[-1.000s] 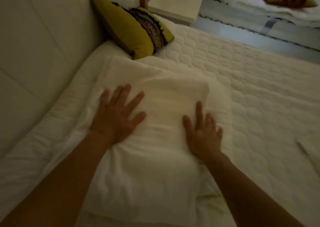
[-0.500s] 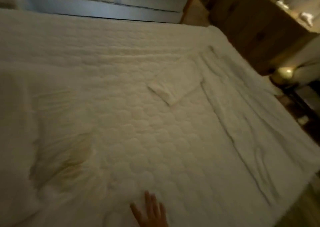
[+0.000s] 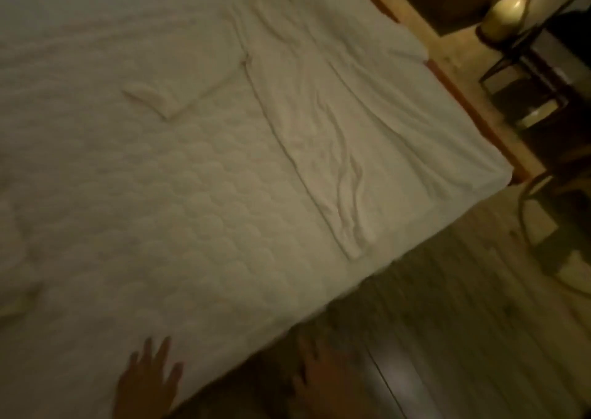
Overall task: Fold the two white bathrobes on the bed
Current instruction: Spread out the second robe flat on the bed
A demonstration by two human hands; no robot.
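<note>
Head view, dim and smeared. Shows one white bathrobe [image 3: 319, 114] spread flat along the far right side of the bed [image 3: 160, 210], its sleeve [image 3: 179, 95] stretched left across the quilted cover. Catches pale bunched fabric [image 3: 12, 258] at the left edge, possibly the second robe. Places left hand [image 3: 147, 383] over the bed's near edge, grip apart, fingers straight, holding nothing. Places right hand [image 3: 319, 377] past that edge above the wooden floor [image 3: 447, 290], grip likewise apart, well apart from the bathrobe.
</note>
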